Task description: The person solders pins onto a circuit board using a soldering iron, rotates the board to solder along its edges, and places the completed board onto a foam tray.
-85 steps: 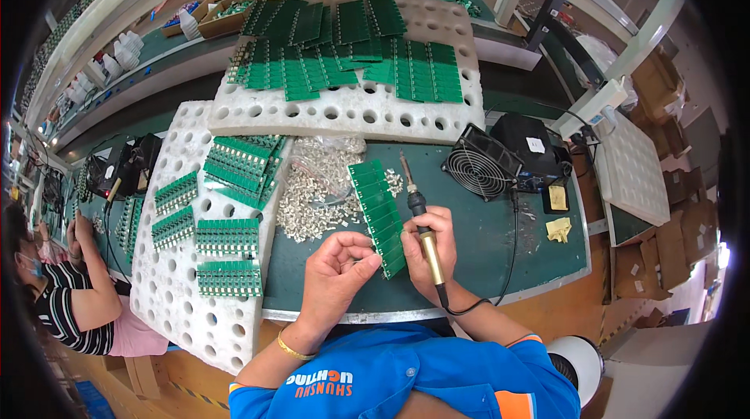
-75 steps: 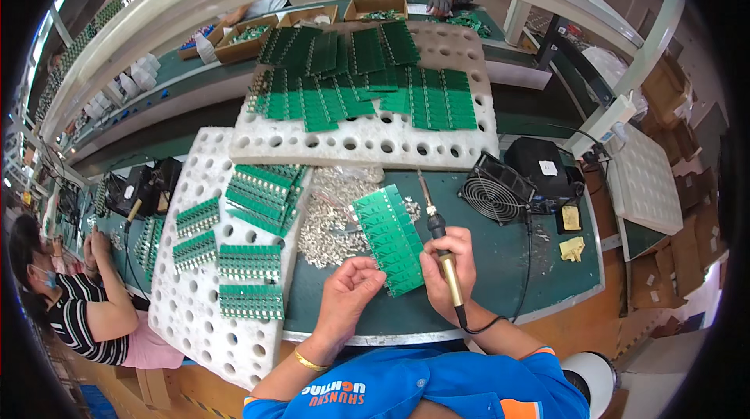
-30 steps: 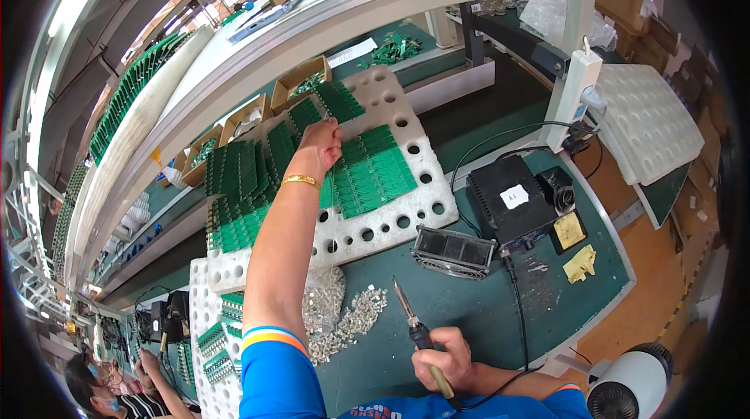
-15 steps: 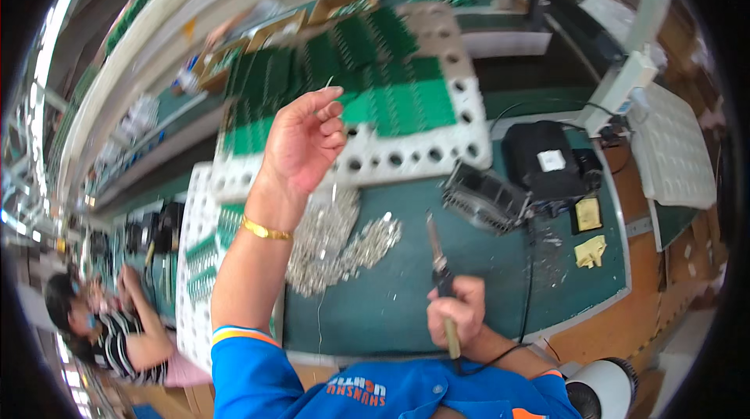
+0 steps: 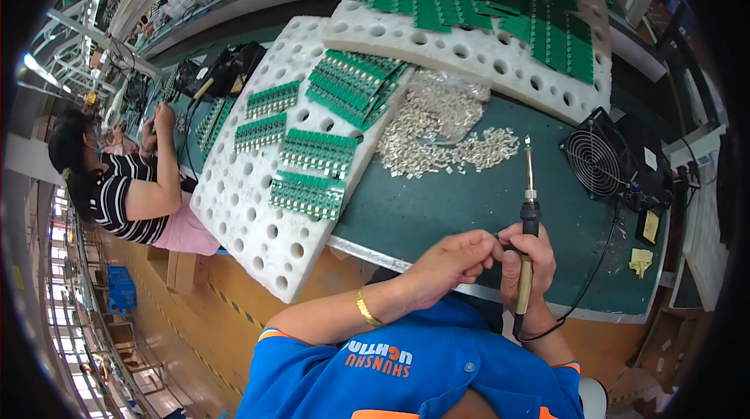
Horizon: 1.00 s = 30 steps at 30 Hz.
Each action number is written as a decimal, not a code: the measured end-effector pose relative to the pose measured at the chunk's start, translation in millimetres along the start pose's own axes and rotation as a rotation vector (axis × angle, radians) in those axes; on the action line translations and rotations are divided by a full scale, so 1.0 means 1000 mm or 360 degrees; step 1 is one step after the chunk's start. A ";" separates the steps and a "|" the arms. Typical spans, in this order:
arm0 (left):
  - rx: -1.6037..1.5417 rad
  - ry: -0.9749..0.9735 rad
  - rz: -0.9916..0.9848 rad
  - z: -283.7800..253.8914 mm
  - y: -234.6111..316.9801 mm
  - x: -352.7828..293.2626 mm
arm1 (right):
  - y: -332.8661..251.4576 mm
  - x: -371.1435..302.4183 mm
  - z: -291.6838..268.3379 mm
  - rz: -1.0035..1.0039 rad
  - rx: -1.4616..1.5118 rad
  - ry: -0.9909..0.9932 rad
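My right hand (image 5: 527,263) grips the handle of a soldering iron (image 5: 530,212), which stands upright with its tip pointing away over the green mat (image 5: 461,208). My left hand (image 5: 453,259) rests at the mat's front edge. Its fingers are curled shut and the fingertips touch my right hand. I cannot make out anything thin between them. A pile of small silver metal parts (image 5: 445,138) lies on the mat just beyond the iron's tip.
A white perforated foam tray (image 5: 258,224) at the left carries several green circuit boards (image 5: 312,153). A second foam tray (image 5: 484,52) with more boards lies at the back. A small black fan (image 5: 598,161) and a yellow sponge (image 5: 641,261) sit at the right. A person in a striped shirt (image 5: 117,192) works at the left.
My left arm, stretched out to the back tray a second ago and then raised near my face, has come down beside my right hand. The iron stays in my right hand.
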<state>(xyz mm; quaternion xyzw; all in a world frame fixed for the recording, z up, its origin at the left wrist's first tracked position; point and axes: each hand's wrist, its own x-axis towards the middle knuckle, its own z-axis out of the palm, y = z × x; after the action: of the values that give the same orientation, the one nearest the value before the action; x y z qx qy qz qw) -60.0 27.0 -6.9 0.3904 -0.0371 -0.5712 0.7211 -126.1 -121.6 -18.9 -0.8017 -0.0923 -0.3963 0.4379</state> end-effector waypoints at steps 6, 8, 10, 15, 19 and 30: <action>0.0399 -0.0136 0.0238 -0.011 -0.012 -0.009 | -0.019 0.010 0.018 -0.0047 -0.0026 -0.0169; 0.0650 -0.0206 0.0336 -0.018 -0.006 -0.016 | -0.021 0.012 0.022 -0.0080 -0.0043 -0.0171; 0.0755 -0.0193 0.0269 -0.022 0.005 -0.026 | -0.024 0.013 0.023 -0.0107 -0.0028 -0.0208; 0.0948 -0.0164 0.0237 -0.027 0.013 -0.041 | -0.027 0.014 0.032 -0.0189 -0.0022 -0.0305; 0.1181 -0.0103 0.0342 -0.031 0.019 -0.053 | -0.031 0.012 0.033 -0.0144 -0.0001 -0.0295; 0.1554 0.0965 0.0764 -0.076 0.062 -0.128 | -0.021 -0.001 0.022 0.0151 0.0068 -0.0030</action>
<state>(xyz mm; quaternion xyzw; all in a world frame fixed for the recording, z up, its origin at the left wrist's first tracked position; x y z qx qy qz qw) -17.1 178.8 28.2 0.8007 -0.1744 -0.1742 0.5461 -124.9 -91.3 -13.5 -0.7994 -0.0667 -0.3654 0.4722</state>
